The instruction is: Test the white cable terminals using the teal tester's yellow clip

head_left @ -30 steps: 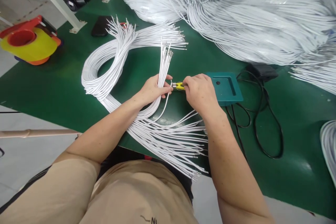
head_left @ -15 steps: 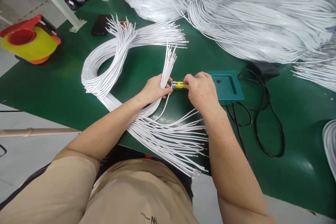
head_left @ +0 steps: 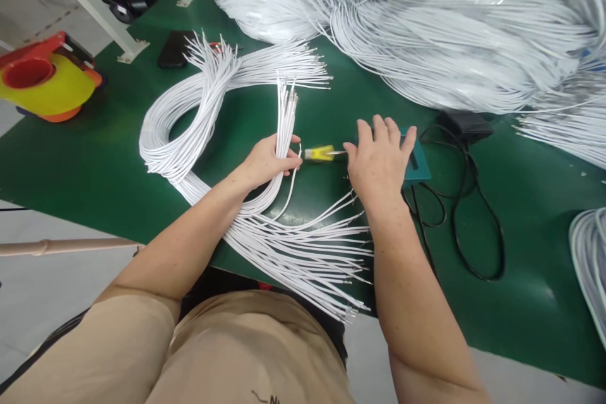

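Note:
My left hand (head_left: 267,163) is closed around a bunch of white wires (head_left: 285,110) whose stripped ends point away from me. One single wire end (head_left: 298,153) sticks up beside its thumb. A small yellow-handled tool (head_left: 319,153) with a thin metal tip lies just right of that wire end. My right hand (head_left: 381,161) is right of the tool with its fingers spread flat, partly covering a teal tray (head_left: 420,167). Its thumb side is at the tool's metal tip. The wires loop left (head_left: 158,132) and fan out near the table's front edge (head_left: 312,259).
Large heaps of white wire (head_left: 449,31) fill the back of the green table (head_left: 95,158). A black cable (head_left: 468,227) and adapter (head_left: 466,123) lie right of the tray. A black phone (head_left: 171,49), white frame legs (head_left: 118,38) and red-yellow bins (head_left: 45,79) are at the left.
My right hand has let go of the yellow tool and spread its fingers over the teal tray. The left hand keeps its hold on the wire bunch.

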`<state>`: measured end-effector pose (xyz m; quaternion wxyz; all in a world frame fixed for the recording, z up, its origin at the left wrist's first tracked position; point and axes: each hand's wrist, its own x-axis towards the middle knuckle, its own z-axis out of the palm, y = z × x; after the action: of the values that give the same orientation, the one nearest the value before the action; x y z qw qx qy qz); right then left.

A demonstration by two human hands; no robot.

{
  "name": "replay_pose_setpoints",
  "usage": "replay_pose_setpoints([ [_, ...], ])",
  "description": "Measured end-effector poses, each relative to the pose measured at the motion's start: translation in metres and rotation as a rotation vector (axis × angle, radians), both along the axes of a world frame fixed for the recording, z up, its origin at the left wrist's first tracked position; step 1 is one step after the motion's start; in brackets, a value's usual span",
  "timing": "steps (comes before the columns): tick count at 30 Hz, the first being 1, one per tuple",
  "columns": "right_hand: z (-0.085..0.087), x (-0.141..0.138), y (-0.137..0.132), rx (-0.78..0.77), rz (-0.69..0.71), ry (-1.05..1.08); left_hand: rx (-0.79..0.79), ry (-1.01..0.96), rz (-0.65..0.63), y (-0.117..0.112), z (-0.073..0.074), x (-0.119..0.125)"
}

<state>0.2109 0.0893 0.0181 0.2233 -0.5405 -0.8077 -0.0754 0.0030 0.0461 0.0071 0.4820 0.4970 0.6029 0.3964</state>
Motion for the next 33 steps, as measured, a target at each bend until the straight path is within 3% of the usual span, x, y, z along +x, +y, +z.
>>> replay_pose_setpoints([
  [2,0.007,-0.007,-0.008,-0.046,0.140,0.059,-0.010,-0.065,-0.024,0.000,-0.001,-0.002],
  [6,0.014,-0.031,-0.031,-0.289,0.710,0.064,-0.016,-0.194,-0.015,0.002,-0.004,-0.005],
  [8,0.011,-0.044,-0.042,-0.316,0.818,-0.006,-0.007,-0.241,-0.023,0.002,-0.004,-0.005],
  [11,0.010,-0.054,-0.055,-0.411,0.735,-0.110,-0.025,-0.300,-0.026,0.000,-0.001,-0.006],
  [15,0.025,-0.044,-0.058,-0.898,0.648,-0.070,-0.064,-0.309,-0.006,-0.002,0.002,-0.005],
  [17,0.034,-0.033,-0.050,-1.017,0.645,0.096,-0.063,-0.315,-0.017,-0.004,0.003,-0.004],
  [21,0.040,-0.017,-0.024,-0.824,0.294,0.596,-0.067,-0.385,-0.095,-0.007,0.003,0.000],
  [23,0.037,-0.016,-0.014,-0.775,0.192,0.766,-0.083,-0.392,-0.127,-0.009,0.003,0.002],
  [33,0.032,-0.028,-0.002,-0.941,0.234,1.246,-0.042,-0.474,-0.103,-0.012,0.004,0.009],
])
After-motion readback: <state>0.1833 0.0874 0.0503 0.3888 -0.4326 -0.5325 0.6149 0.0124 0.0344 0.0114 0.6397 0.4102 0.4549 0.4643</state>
